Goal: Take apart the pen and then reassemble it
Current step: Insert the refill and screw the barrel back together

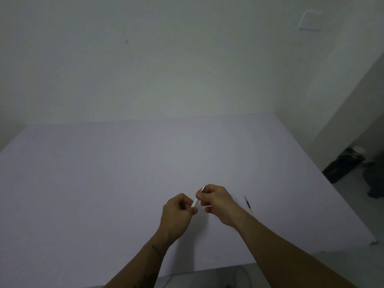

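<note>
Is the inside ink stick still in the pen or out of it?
Out. The ink refill lies alone on the table, right of both hands, which hold the white pen body.

A single wide-angle head camera looks forward and down from above the near edge of the pale surface point(104, 183), which fills the lower half of the view and runs far to meet a plain wall point(145, 59). Both forearms enter from the near bottom edge, and the left hand point(178, 215) and right hand point(218, 202) sit close below the lens, low and slightly right of centre. At the far right the view takes in a strip of floor point(353, 196) beyond the surface's edge.
</note>
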